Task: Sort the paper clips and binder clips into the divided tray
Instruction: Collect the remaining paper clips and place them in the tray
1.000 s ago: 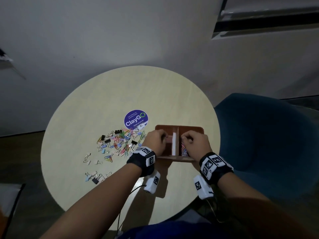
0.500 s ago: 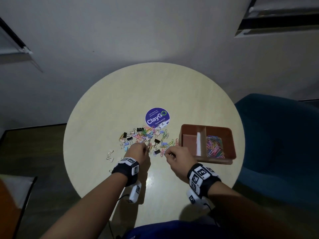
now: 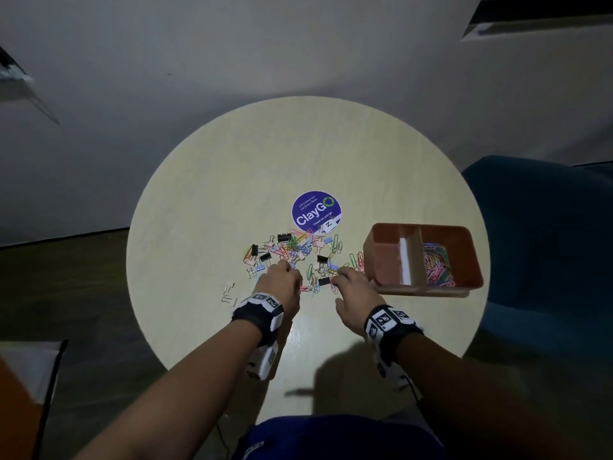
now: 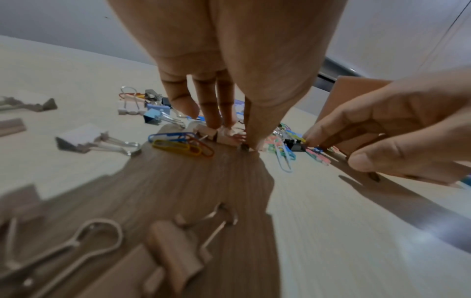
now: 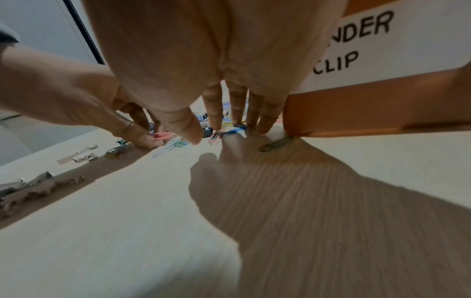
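Head view, table: round pale table (image 3: 205,200) with a purple ClayGO sticker (image 3: 316,210) near the middle.
Head view, pile: mixed paper clips and binder clips (image 3: 292,250) scattered just below the sticker; a few silver binder clips (image 3: 229,293) lie apart on the left.
Head view, tray: brown divided tray (image 3: 471,257) right of the pile; coloured paper clips (image 3: 436,265) fill its right compartment.
Head view, hands: left hand (image 3: 280,285) and right hand (image 3: 353,293) both reach into the near edge of the pile.
Left wrist view, grip: left fingertips (image 4: 214,123) bunched narrow, pressed down among the clips; whether they hold a clip I cannot tell. Three paper clips (image 4: 182,144), blue, yellow and red, lie just beside them.
Right wrist view, grip: right fingers (image 5: 238,108) straight and relaxed, tips touching clips on the table, nothing gripped. Tray wall label (image 5: 356,46) reads "NDER CLIP". A green paper clip (image 5: 276,144) lies at the foot of the tray wall.
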